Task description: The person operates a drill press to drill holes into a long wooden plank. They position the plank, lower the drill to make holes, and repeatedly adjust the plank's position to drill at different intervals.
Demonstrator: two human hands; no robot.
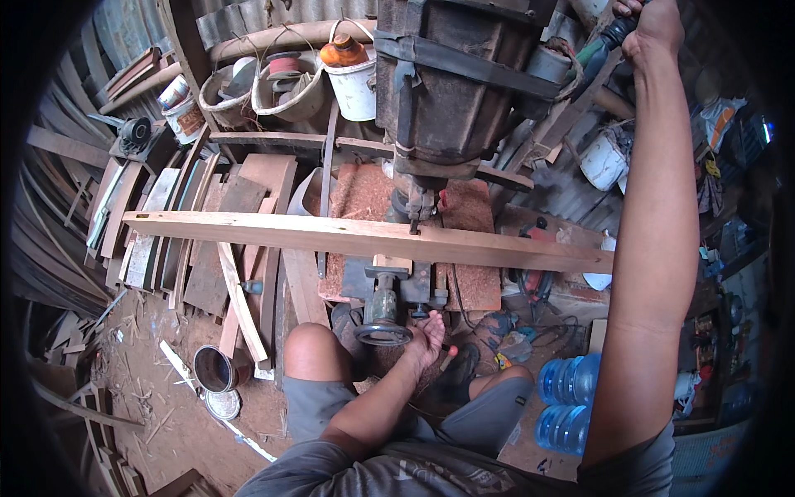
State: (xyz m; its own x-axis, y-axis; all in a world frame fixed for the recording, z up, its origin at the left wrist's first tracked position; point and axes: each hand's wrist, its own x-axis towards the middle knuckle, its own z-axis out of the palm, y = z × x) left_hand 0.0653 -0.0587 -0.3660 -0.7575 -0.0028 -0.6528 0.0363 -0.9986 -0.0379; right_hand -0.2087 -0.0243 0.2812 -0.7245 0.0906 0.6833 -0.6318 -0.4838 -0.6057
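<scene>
My right hand (655, 31) is raised at the top right, wrapped around the black-gripped end of a lever (615, 34) beside the machine. My left hand (427, 340) is low in the middle, palm turned up, its fingers at a small black knob (420, 312); whether they grip it is unclear. A long wooden beam (372, 239) lies across the machine's table in front of a screw clamp (383, 298) with a handwheel (383, 334). Above it stands a dark drilling or mortising machine (447, 93), its narrow steel bit (413, 227) at the beam's upper edge.
Wood chips cover the boards (472, 279) around the machine. Planks (236, 199) are stacked at left, near an open can (214, 368). Buckets (289, 93) hang behind. At right are a red power tool (535, 255) and large blue water bottles (562, 428). A red-tipped handle (452, 351) is beside my left hand.
</scene>
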